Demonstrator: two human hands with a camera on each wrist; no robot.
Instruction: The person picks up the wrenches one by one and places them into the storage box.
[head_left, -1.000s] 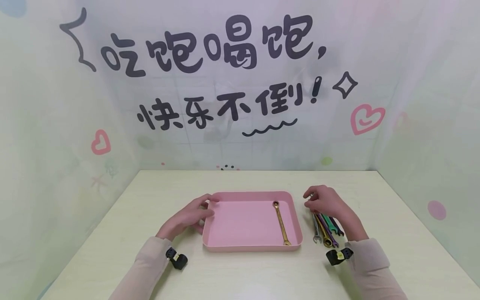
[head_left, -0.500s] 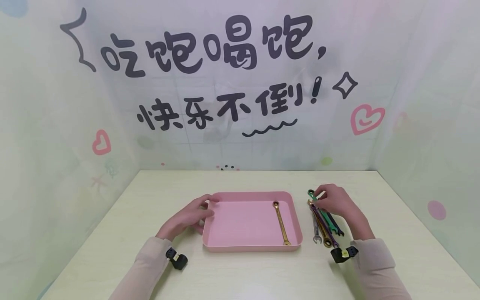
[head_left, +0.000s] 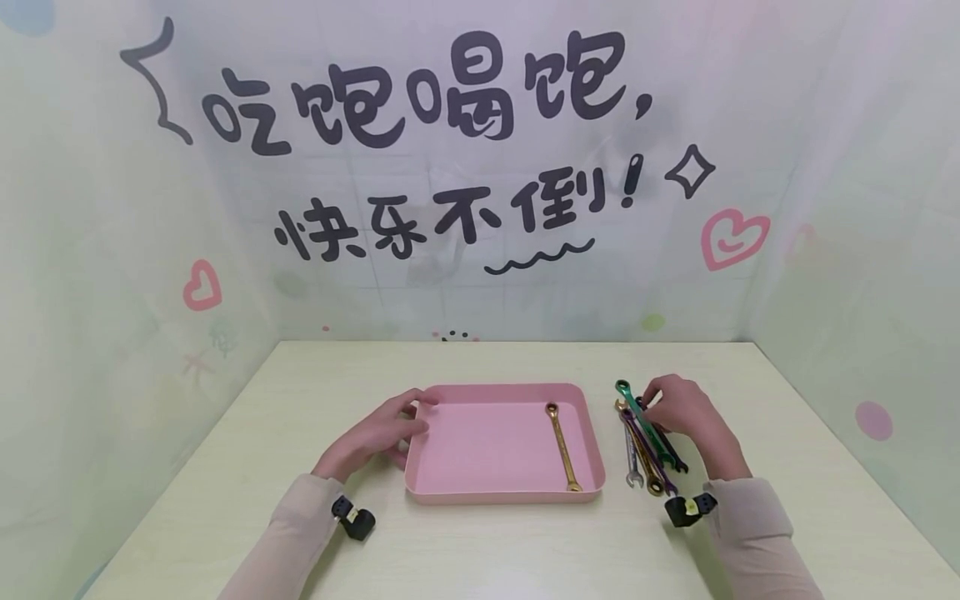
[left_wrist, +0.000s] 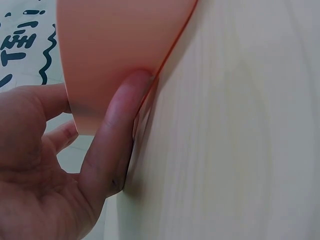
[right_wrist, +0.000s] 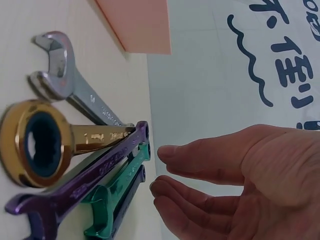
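Note:
My left hand grips the left side of a pink tray. In the left wrist view, the thumb presses the tray's outer wall while other fingers reach round its edge. One gold ratchet wrench lies inside, near the right wall. Right of the tray is a bunch of wrenches: silver, gold, purple, green and a dark one. My right hand is at the bunch's far right, fingers loosely bent; the right wrist view shows nothing between thumb and fingers.
Everything stands on a pale wooden table. Behind it hangs a whitish curtain with dark lettering and pink hearts. Each wrist wears a small black camera. The tray's right wall is close to the wrench bunch.
My right hand has shifted right from over the bunch's far ends, uncovering the green wrench's ring end and its shaft. My left hand and the tray stay in place.

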